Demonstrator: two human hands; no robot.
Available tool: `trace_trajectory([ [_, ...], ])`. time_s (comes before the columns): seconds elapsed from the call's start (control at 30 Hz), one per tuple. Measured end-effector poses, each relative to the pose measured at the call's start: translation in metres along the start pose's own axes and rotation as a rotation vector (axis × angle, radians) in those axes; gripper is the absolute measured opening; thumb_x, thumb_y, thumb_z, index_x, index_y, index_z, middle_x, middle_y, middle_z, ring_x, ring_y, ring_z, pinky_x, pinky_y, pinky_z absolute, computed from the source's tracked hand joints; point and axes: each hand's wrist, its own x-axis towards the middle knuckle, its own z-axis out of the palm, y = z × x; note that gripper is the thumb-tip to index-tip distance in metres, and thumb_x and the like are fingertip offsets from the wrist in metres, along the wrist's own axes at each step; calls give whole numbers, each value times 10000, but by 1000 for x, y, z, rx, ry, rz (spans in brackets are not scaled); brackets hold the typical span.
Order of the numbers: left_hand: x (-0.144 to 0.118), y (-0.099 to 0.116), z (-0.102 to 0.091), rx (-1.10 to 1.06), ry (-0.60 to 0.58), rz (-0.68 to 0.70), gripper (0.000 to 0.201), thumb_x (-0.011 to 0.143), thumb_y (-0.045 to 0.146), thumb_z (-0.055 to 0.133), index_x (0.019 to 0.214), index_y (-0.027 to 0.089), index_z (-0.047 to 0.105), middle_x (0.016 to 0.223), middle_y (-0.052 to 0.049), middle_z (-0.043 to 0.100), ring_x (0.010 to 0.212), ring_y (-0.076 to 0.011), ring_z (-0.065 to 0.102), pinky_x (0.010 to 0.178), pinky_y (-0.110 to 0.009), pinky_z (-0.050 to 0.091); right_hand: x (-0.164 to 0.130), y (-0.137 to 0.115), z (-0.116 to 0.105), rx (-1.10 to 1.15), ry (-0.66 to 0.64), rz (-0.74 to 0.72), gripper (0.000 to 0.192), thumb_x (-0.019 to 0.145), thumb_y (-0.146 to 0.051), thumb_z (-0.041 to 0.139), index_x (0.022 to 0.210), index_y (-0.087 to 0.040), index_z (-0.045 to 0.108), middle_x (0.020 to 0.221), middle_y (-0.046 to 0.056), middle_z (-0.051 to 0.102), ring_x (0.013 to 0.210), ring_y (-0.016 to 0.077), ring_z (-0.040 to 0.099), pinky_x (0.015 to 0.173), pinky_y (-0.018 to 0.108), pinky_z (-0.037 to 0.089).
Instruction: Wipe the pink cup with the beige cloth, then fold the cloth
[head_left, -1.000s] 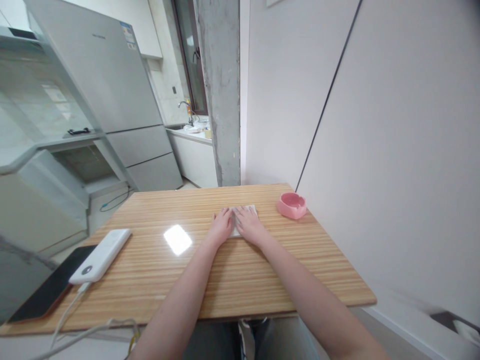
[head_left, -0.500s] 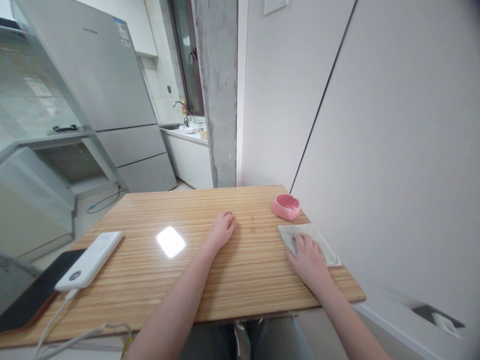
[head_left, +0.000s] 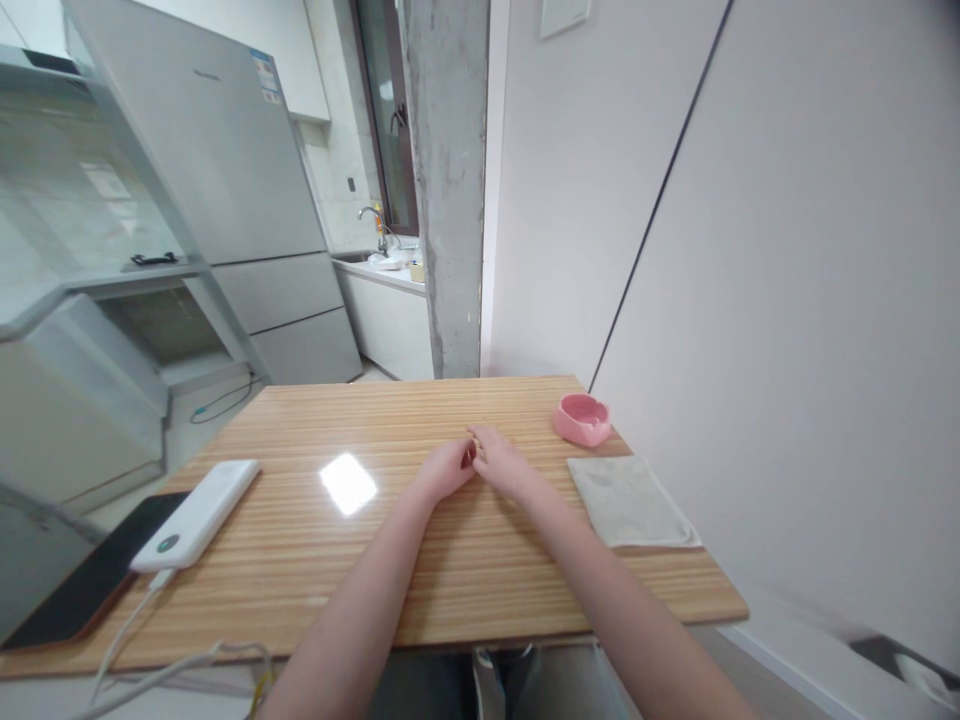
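Observation:
Over the middle of the wooden table, my left hand [head_left: 447, 470] and my right hand [head_left: 501, 464] meet at their fingertips. The left fingers are curled inward, leaving a small dark hollow between the hands. Bent fingers of my right hand reach to the left fingertips. Whatever the fingers may hold is hidden or too small to make out. To the right, a folded grey cloth [head_left: 634, 502] lies flat, apart from both hands. Just behind it stands a pink ashtray-like dish [head_left: 583, 420] with a notched rim.
On the left of the table [head_left: 300, 570], a white power bank [head_left: 196, 515] with a cable [head_left: 124, 635] plugged in rests partly over a black flat mat or tablet-like object [head_left: 86, 585]. A pale wall [head_left: 750, 330] borders the right side; a fridge [head_left: 202, 150] stands beyond.
My right hand has left the cloth and moved left to meet my left hand. The left hand stays about where it was. The view has shifted slightly.

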Motion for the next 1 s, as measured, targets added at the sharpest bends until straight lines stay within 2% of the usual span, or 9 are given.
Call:
trace_trajectory([
  [0.07,0,-2,0,18,18,-12,247,731,179,492,940,157,620,964,-100,673,878,-217,615,752,-307,455,16,-1,14,56,-75,-39,397,719,-77,447,1086,-159,574,1113,90,617,1048,181,550,927,301,404],
  [0.23,0,0,6,54,15,-38,280,747,155,463,981,156,619,1007,-109,676,924,-235,625,789,-328,468,21,14,33,120,4,7,244,740,-114,432,923,-155,588,943,79,648,896,181,573,810,288,429],
  [0.4,2,4,10,39,16,-67,294,750,157,480,1015,166,608,1034,-95,674,944,-227,622,796,-312,471,20,20,34,116,7,25,207,727,-112,429,866,-168,571,889,67,638,856,178,563,774,279,413],
  [0.7,1,5,9,44,13,-74,279,748,144,480,996,162,608,1025,-111,672,939,-237,622,796,-323,466,20,16,33,89,-15,41,198,741,-116,423,866,-187,559,886,53,638,849,171,558,756,271,403],
  [0.83,1,3,8,16,3,-42,261,742,157,498,979,168,606,995,-93,670,908,-215,615,773,-301,452,19,11,29,56,-44,54,179,755,-133,439,868,-189,566,882,51,638,836,170,559,745,270,396],
  [0.9,1,1,5,-19,13,-28,266,749,194,513,1004,182,589,890,-55,667,820,-186,609,708,-275,441,18,14,16,-40,41,124,138,771,-197,477,869,-186,573,892,66,632,856,191,556,767,297,388],
  [0.93,1,1,4,-30,36,-37,269,762,222,512,1021,190,577,817,-30,651,758,-169,596,668,-262,429,16,19,6,-117,143,184,147,777,-236,493,885,-182,577,919,84,627,888,212,549,792,325,379],
  [1.0,0,0,0,-42,106,-76,264,799,271,480,1041,201,557,690,11,589,650,-142,548,604,-244,393,13,36,-17,-296,452,316,237,798,-267,483,994,-165,567,1052,138,591,1014,270,501,867,404,336],
])
